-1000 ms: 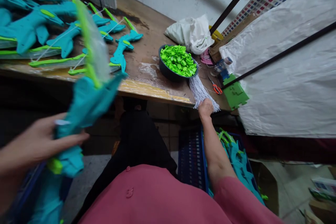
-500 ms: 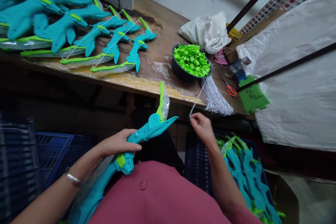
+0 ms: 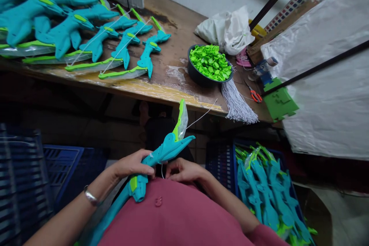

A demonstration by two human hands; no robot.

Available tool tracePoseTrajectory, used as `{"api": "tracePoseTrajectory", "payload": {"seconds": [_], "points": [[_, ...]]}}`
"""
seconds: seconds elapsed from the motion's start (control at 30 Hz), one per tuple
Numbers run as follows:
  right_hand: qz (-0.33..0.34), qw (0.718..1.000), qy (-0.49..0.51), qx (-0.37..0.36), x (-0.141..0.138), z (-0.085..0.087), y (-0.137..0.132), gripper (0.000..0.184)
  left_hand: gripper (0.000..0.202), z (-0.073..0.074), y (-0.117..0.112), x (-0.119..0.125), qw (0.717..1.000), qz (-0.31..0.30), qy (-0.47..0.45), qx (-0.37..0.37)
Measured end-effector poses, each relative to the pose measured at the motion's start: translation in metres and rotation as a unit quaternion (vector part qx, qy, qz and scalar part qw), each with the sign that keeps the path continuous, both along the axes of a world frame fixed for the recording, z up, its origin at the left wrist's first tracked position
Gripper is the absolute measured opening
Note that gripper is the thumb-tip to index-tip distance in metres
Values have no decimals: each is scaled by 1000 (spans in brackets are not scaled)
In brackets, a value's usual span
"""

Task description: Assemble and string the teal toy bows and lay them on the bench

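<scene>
Across my lap lies a teal toy bow (image 3: 161,154) with lime-green limbs. My left hand (image 3: 135,166) is wrapped round its middle, thumb on top. At its upper end a green limb (image 3: 179,117) with a clear plastic part points up. Close to the bow's right side, my right hand (image 3: 183,170) pinches a thin white string (image 3: 162,171) near my shirt. The string passes behind the bow, and its loose end sticks out to the right above the limb. Part of the bow's lower half is hidden by my arm and shirt.
Several finished-looking toy bows (image 3: 127,44) lie on the wooden table (image 3: 161,11). A dark bowl (image 3: 198,78) holds green pieces, beside a bundle of white strings (image 3: 238,103) and orange-handled scissors (image 3: 255,95). A blue crate (image 3: 235,169) at my right contains more teal bows.
My right hand has come down and left from near the table edge to beside the bow, bringing the white string with it. My left hand keeps its hold on the bow.
</scene>
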State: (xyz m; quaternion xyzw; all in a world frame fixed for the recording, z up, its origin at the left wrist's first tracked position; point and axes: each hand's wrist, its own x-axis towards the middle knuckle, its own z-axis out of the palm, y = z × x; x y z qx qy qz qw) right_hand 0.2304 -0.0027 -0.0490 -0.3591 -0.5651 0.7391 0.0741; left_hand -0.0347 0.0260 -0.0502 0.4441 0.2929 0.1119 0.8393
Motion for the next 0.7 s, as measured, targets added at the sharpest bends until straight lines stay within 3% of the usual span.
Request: {"api": "tracePoseTrajectory", "payload": {"seconds": [0.17, 0.27, 0.33, 0.53, 0.63, 0.7], "points": [[-21, 996, 38, -80, -11, -14, -1, 28, 47, -5, -7, -1, 1000, 16, 1, -22], [-103, 986, 70, -112, -19, -15, -1, 36, 46, -1, -9, -4, 999, 7, 32, -14], [-199, 968, 95, -119, -20, -15, 6, 41, 41, 2, -10, -8, 998, -5, 66, 6], [-493, 854, 153, -56, 14, -9, 58, 37, 47, 2, -14, -18, 983, -21, 168, 75], [-585, 793, 168, -7, 42, 1, 83, 31, 47, 0, -15, -22, 979, -29, 181, 89], [-619, 767, 170, 20, 55, 10, 95, 29, 48, 0, -14, -24, 974, -35, 196, 112]]}}
